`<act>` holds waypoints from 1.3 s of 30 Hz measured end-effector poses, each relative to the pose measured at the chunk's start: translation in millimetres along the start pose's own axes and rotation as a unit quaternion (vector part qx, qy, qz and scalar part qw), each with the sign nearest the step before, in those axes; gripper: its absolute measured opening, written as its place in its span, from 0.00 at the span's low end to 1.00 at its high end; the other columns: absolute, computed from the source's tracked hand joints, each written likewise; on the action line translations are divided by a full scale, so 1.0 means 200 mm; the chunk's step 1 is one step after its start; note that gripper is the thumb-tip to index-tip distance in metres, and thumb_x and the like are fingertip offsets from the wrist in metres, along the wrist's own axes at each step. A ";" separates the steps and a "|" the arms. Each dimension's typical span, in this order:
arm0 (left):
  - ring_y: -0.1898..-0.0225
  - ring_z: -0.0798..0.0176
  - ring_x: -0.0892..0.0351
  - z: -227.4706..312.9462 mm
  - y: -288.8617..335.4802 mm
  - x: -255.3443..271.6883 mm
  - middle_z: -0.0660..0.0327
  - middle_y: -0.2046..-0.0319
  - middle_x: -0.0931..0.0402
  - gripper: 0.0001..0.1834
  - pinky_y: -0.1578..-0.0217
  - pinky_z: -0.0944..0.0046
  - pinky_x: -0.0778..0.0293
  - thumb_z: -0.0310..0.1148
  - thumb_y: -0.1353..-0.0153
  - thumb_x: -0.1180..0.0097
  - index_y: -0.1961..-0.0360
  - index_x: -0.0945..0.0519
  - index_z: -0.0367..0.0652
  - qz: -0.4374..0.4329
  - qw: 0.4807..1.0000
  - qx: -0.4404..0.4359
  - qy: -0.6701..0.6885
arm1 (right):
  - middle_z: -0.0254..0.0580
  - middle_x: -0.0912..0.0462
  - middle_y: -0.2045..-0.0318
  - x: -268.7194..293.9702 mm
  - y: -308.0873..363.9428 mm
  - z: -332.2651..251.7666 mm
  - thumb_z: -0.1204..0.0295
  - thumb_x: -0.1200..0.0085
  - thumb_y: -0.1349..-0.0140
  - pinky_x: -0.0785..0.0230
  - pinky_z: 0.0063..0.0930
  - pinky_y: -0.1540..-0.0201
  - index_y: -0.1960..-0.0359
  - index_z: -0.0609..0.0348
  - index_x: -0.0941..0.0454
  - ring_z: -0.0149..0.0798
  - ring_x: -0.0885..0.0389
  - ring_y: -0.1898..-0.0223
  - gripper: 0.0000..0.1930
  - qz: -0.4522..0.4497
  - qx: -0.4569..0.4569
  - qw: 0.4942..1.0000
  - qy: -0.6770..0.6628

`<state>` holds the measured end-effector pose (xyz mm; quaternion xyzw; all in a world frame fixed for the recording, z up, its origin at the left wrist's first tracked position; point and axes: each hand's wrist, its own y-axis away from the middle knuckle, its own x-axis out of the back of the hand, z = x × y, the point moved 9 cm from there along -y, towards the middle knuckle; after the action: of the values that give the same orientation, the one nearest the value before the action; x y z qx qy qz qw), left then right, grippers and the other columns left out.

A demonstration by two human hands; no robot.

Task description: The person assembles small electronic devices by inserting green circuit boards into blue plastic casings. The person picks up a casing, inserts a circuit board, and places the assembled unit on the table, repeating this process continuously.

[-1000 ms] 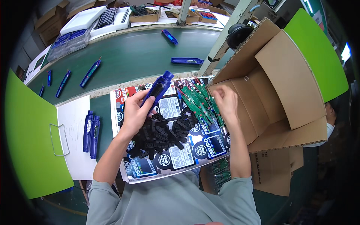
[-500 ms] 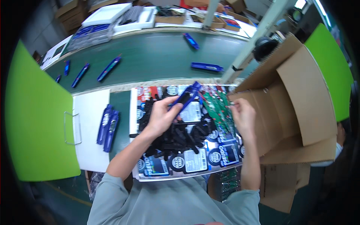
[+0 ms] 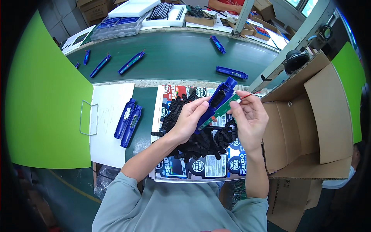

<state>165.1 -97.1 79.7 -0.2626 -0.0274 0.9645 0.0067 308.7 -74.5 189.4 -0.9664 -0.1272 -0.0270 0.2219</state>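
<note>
My left hand (image 3: 188, 121) grips a blue plastic housing (image 3: 229, 85), tilted with its upper end to the right, a dark oval opening in its face. Between the fingers and thumb of my right hand (image 3: 251, 121) is a narrow green circuit board (image 3: 222, 111) with a red wire at its upper end. The board lies along the housing's right side, its lower end against the housing's lower end; whether it sits inside I cannot tell. Beneath both hands, a heap of small black ribbed pieces (image 3: 193, 145) covers part of a printed sheet (image 3: 210, 172).
Two blue housings (image 3: 129, 123) lie beside a white sheet (image 3: 110, 127) on the left. Several more rest on the green conveyor belt (image 3: 181, 48). An open cardboard box (image 3: 288, 131) stands close at right, below a metal post (image 3: 284, 48). A green panel (image 3: 50, 100) borders the left.
My right hand has come up from the green boards on the sheet with one board, bringing it to the housing. My left hand still holds the housing. The whole view has shifted.
</note>
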 end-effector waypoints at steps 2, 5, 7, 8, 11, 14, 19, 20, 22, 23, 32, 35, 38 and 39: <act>0.62 0.67 0.16 0.01 0.01 0.00 0.57 0.57 0.17 0.23 0.62 0.68 0.19 0.39 0.22 0.54 0.34 0.28 0.36 -0.009 1.000 0.000 -0.008 | 0.41 0.18 0.65 -0.03 0.01 0.01 0.82 0.40 0.35 0.26 0.20 0.62 0.50 0.71 0.23 0.28 0.16 0.66 0.12 0.005 0.001 1.000 -0.002; 0.63 0.67 0.16 0.04 0.03 -0.01 0.57 0.57 0.17 0.24 0.63 0.68 0.19 0.40 0.22 0.54 0.33 0.28 0.37 -0.008 1.000 0.002 -0.002 | 0.41 0.17 0.66 -0.05 0.01 0.04 0.82 0.39 0.35 0.25 0.20 0.62 0.52 0.71 0.22 0.29 0.15 0.66 0.11 -0.002 0.009 1.000 0.014; 0.63 0.67 0.16 0.05 0.03 0.00 0.57 0.57 0.17 0.24 0.63 0.68 0.19 0.40 0.22 0.54 0.33 0.28 0.37 -0.007 1.000 0.000 -0.002 | 0.42 0.16 0.66 -0.06 0.00 0.04 0.82 0.39 0.35 0.25 0.21 0.62 0.54 0.71 0.22 0.29 0.15 0.67 0.10 -0.006 0.013 1.000 0.019; 0.63 0.67 0.16 0.05 0.03 0.00 0.57 0.57 0.17 0.24 0.63 0.68 0.19 0.40 0.22 0.54 0.33 0.28 0.37 -0.007 1.000 -0.002 -0.006 | 0.42 0.15 0.66 -0.07 0.01 0.04 0.82 0.39 0.35 0.25 0.21 0.62 0.54 0.71 0.21 0.29 0.15 0.66 0.10 -0.006 0.010 1.000 0.017; 0.63 0.67 0.16 0.04 0.03 0.00 0.57 0.57 0.17 0.23 0.63 0.68 0.19 0.40 0.22 0.54 0.33 0.28 0.37 -0.012 1.000 -0.003 -0.007 | 0.43 0.14 0.65 -0.07 0.01 0.04 0.82 0.39 0.35 0.24 0.21 0.62 0.54 0.70 0.21 0.29 0.14 0.66 0.09 -0.014 0.001 1.000 0.015; 0.63 0.67 0.16 0.03 0.03 -0.01 0.57 0.58 0.17 0.23 0.63 0.68 0.19 0.39 0.22 0.54 0.34 0.28 0.37 -0.018 1.000 0.002 -0.005 | 0.43 0.14 0.66 -0.07 0.00 0.04 0.81 0.39 0.35 0.24 0.21 0.62 0.54 0.70 0.20 0.29 0.14 0.66 0.09 -0.031 -0.009 0.999 0.024; 0.63 0.67 0.16 0.03 0.03 -0.04 0.57 0.59 0.17 0.22 0.63 0.67 0.19 0.38 0.22 0.54 0.34 0.27 0.36 -0.008 1.000 0.008 -0.001 | 0.42 0.16 0.65 -0.04 -0.01 0.05 0.81 0.35 0.39 0.25 0.25 0.63 0.55 0.65 0.18 0.29 0.18 0.70 0.11 -0.025 0.027 0.995 0.098; 0.63 0.67 0.16 0.01 0.03 -0.04 0.57 0.59 0.17 0.22 0.63 0.67 0.19 0.37 0.22 0.54 0.34 0.27 0.36 -0.006 1.000 0.006 0.005 | 0.41 0.18 0.65 -0.03 0.00 0.01 0.80 0.35 0.40 0.26 0.26 0.63 0.55 0.64 0.18 0.29 0.20 0.70 0.11 -0.009 0.059 0.987 0.151; 0.63 0.67 0.16 0.00 0.01 -0.06 0.57 0.59 0.17 0.22 0.63 0.67 0.19 0.37 0.23 0.54 0.34 0.27 0.36 -0.005 1.000 0.003 0.012 | 0.40 0.22 0.64 -0.04 0.01 -0.08 0.79 0.33 0.42 0.28 0.29 0.64 0.55 0.61 0.17 0.30 0.24 0.70 0.13 0.026 0.128 0.957 0.257; 0.63 0.67 0.16 -0.01 0.02 -0.07 0.57 0.59 0.17 0.22 0.64 0.67 0.19 0.37 0.23 0.54 0.34 0.26 0.36 -0.004 1.000 0.005 0.013 | 0.38 0.28 0.63 -0.04 0.02 -0.07 0.79 0.31 0.44 0.31 0.31 0.64 0.55 0.58 0.16 0.32 0.29 0.70 0.14 0.046 0.146 0.951 0.270; 0.67 0.75 0.19 0.02 0.02 -0.11 0.63 0.64 0.18 0.20 0.68 0.73 0.24 0.30 0.26 0.49 0.37 0.24 0.35 0.014 0.995 -0.054 -0.079 | 0.37 0.24 0.63 0.01 0.01 0.13 0.78 0.33 0.41 0.33 0.24 0.67 0.43 0.64 0.30 0.27 0.26 0.68 0.25 0.108 0.027 0.984 0.139; 0.67 0.73 0.19 -0.01 0.00 -0.08 0.62 0.62 0.19 0.20 0.68 0.71 0.23 0.27 0.27 0.49 0.36 0.26 0.34 0.015 0.994 -0.050 -0.101 | 0.38 0.18 0.64 0.00 -0.02 0.21 0.78 0.34 0.40 0.33 0.21 0.72 0.45 0.66 0.30 0.25 0.21 0.68 0.23 0.089 -0.015 0.994 0.065; 0.66 0.72 0.19 -0.01 -0.01 -0.04 0.61 0.61 0.20 0.21 0.67 0.70 0.22 0.27 0.26 0.50 0.35 0.27 0.33 0.014 0.990 -0.056 -0.131 | 0.37 0.18 0.63 -0.03 -0.03 0.27 0.77 0.34 0.40 0.33 0.21 0.70 0.45 0.67 0.29 0.24 0.22 0.68 0.23 0.068 -0.045 0.996 0.042; 0.66 0.72 0.19 -0.01 -0.01 -0.03 0.61 0.61 0.20 0.21 0.67 0.70 0.22 0.27 0.26 0.50 0.35 0.27 0.33 0.017 0.988 -0.058 -0.140 | 0.37 0.18 0.63 -0.03 -0.04 0.29 0.77 0.34 0.40 0.34 0.20 0.70 0.45 0.67 0.29 0.24 0.22 0.68 0.23 0.060 -0.039 0.997 0.036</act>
<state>171.2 -95.9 80.1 -0.1258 -0.0792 0.9885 -0.0286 300.7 -44.0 138.8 -0.9786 -0.0596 -0.0530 0.1898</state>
